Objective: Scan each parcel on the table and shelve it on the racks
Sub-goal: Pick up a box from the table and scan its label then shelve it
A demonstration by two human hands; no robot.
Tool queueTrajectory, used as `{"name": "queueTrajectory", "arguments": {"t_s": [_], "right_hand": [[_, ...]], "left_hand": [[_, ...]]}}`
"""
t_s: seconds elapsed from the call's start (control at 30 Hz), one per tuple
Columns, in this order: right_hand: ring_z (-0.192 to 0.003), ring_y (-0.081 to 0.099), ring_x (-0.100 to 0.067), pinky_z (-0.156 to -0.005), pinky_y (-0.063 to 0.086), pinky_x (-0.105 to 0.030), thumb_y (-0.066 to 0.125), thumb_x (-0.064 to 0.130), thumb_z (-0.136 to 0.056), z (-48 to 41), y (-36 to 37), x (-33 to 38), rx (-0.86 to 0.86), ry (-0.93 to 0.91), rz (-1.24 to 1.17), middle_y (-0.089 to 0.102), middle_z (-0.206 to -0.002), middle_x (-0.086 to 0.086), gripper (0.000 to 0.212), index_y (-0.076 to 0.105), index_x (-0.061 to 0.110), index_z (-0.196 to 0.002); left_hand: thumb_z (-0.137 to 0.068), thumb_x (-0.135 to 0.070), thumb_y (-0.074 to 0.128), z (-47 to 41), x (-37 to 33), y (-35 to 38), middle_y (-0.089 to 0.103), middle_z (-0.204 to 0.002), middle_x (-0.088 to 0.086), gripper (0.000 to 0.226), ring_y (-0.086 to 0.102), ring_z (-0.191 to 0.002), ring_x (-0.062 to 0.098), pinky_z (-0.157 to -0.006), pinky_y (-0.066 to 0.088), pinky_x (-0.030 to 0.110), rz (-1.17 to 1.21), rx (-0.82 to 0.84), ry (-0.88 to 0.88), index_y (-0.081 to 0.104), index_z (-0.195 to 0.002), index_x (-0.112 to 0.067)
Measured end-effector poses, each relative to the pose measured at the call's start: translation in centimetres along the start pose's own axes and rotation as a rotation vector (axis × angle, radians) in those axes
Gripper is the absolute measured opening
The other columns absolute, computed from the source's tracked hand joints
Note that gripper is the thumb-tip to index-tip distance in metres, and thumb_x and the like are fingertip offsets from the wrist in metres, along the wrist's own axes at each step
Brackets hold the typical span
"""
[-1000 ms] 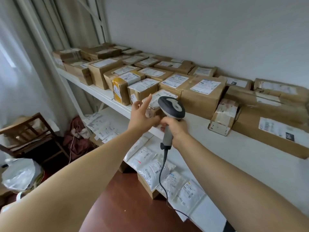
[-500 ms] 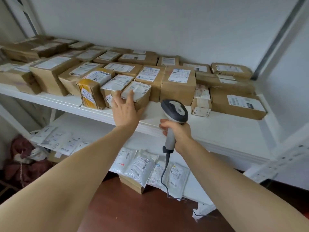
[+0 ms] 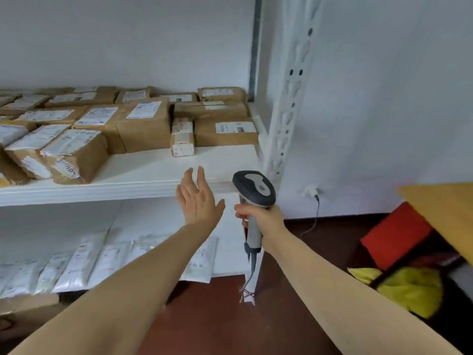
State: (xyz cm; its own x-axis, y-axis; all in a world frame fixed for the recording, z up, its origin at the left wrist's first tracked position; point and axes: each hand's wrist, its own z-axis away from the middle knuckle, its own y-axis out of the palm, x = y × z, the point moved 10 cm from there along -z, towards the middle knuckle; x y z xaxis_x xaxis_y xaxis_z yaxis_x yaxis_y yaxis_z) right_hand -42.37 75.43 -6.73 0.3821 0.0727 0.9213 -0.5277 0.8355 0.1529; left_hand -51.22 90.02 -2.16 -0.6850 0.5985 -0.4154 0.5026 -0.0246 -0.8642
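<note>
Several brown cardboard parcels with white labels fill the white rack shelf [image 3: 153,172]; the nearest one [image 3: 76,156] lies at the shelf's front left. My left hand [image 3: 198,199] hovers with straight fingers just in front of the shelf edge, holding nothing and apart from the parcels. Beside it, my right hand [image 3: 261,217] grips the handle of a grey and white barcode scanner [image 3: 253,190], head up, its cable hanging down.
White plastic mailers [image 3: 84,260] lie in a row on the lower shelf. The rack's white perforated upright [image 3: 289,98] stands right of the scanner. At far right are a wooden edge [image 3: 445,211], a red item [image 3: 396,234] and a yellow bag [image 3: 409,288] on the dark floor.
My left hand has come off the front parcel and drawn back to the right, away from the shelf. The view has swung right; the scanner stays in my right hand.
</note>
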Motion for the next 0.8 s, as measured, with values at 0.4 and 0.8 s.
{"name": "queueTrajectory", "arguments": {"t_s": [0.4,0.8], "right_hand": [[-0.053,0.061,-0.009,-0.054,0.048,-0.024,0.072,-0.004,-0.077,11.8,-42.2,-1.4,-0.568,-0.066,-0.332,0.067,-0.068,-0.005,0.01,0.067,0.002,-0.084],[-0.06,0.06,-0.018,-0.059,0.048,-0.031,0.07,0.006,-0.086,21.2,-68.2,-4.4,-1.018,-0.125,-0.623,0.068,-0.074,-0.01,0.006,0.065,0.008,-0.084]], "left_hand": [[-0.085,-0.039,0.066,20.6,-37.5,14.8,0.003,-0.155,0.016,0.093,0.005,-0.146,0.033,-0.117,0.0,0.048,0.058,0.362,0.541,0.007,-0.152,-0.012],[-0.085,-0.039,0.065,36.7,-63.2,26.2,0.004,-0.155,0.015,0.09,0.007,-0.144,0.034,-0.116,0.006,0.046,0.133,0.676,0.97,0.009,-0.152,-0.014]]}}
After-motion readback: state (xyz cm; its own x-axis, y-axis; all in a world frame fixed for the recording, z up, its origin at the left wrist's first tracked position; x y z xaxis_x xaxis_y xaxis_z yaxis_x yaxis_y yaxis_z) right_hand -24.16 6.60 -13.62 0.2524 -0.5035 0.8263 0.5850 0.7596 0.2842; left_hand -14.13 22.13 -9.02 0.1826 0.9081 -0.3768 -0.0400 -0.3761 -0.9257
